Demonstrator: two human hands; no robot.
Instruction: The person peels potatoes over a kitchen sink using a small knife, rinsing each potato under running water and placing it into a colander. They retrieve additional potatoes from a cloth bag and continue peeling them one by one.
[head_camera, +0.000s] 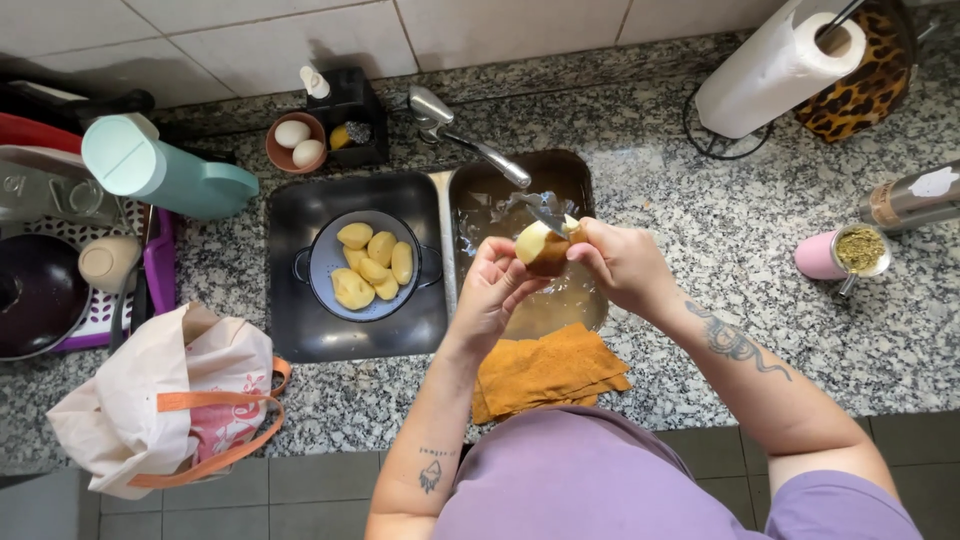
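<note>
A wet, firm, likely slippery potato (541, 247) is gripped by closed left fingers (492, 268); a peeler (545, 212) is clasped in the right hand (620, 262).

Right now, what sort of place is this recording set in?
Most likely a home kitchen: a granite counter with a double sink, a colander of peeled potatoes in one basin, and a paper towel roll.

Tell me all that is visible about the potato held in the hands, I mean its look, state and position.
The potato is partly peeled: its upper left face shows pale yellow flesh, while brown skin remains on the lower side. It is held in the air above the right sink basin. The left hand cups it from below and the right hand presses a metal peeler against its top.
</note>
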